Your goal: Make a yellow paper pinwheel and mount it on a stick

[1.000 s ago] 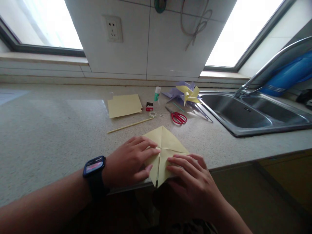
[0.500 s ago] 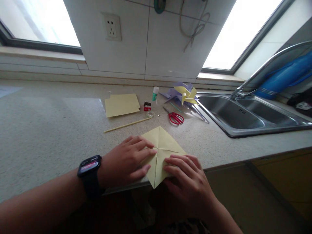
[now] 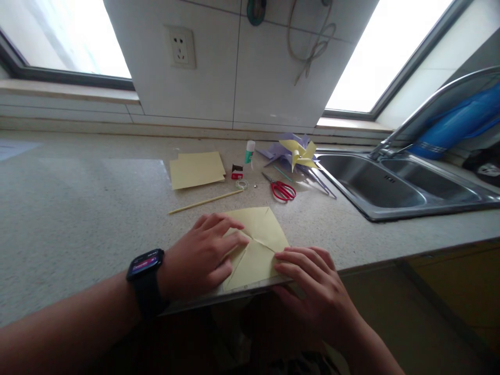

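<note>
A square of yellow paper (image 3: 260,263) lies flat at the counter's front edge, with cut or creased lines running from its corners toward the middle. My left hand (image 3: 207,252), with a dark watch on the wrist, rests its fingers on the paper's left side, fingers stretched out. On the right, my right hand (image 3: 314,281) lays its outstretched fingers over the paper's right edge, its thumb below the counter edge. Just beyond lie a thin yellow stick (image 3: 205,201) and red-handled scissors (image 3: 283,190).
Yellow paper sheets (image 3: 197,171), a small red-and-black box (image 3: 237,172), a glue stick (image 3: 249,152) and a loop of string (image 3: 241,184) stand farther back. Purple and yellow pinwheels (image 3: 299,154) lie beside the steel sink (image 3: 363,212) at right.
The yellow paper has turned, from a corner pointing at me to an edge along the counter front. My right hand has shifted slightly right; my left hand stays nearly in place.
</note>
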A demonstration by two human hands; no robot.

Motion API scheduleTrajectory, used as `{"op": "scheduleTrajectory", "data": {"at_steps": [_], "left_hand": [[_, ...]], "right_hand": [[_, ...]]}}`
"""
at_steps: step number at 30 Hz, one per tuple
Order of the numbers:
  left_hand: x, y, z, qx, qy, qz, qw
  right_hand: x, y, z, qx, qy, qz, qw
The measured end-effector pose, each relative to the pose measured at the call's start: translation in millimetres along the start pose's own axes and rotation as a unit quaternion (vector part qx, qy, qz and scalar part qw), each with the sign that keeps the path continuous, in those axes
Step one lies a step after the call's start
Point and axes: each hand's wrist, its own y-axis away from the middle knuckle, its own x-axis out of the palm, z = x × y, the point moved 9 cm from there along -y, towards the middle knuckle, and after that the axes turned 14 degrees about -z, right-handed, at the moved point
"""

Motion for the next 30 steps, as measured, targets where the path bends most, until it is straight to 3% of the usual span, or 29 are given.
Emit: {"op": "scheduleTrajectory", "data": {"at_steps": [6, 10, 15, 19, 22, 26, 30], "left_hand": [[-1.8, 0, 9, -0.026, -0.015, -0.046, 0.999], [-13.3, -2, 11, -0.023, -0.003, -0.107, 0.994], [-38.6, 3, -7, 0.053, 0.023, -0.206, 0.977], [-29.5, 11, -40, 0.170, -0.007, -0.159, 0.973], [-12.5, 14, -53, 0.192, -0.040, -0.096, 0.976], [0.1, 16, -53, 0.112, -0.031, -0.062, 0.991], [2.7, 17, -34, -0.081, 0.083, -0.045, 0.992]], "right_hand": [[0, 1, 8, -0.023, -0.031, 0.018, 0.999], [4, -2, 15, -0.034, -0.064, 0.033, 0.997], [5, -5, 21, -0.029, -0.095, 0.036, 0.994], [8, -6, 22, -0.015, -0.105, 0.048, 0.993], [9, -9, 23, -0.004, -0.127, 0.038, 0.991], [9, -13, 13, 0.074, -0.153, 0.009, 0.985], [8, -15, -2, 0.169, -0.174, -0.025, 0.970]]}}
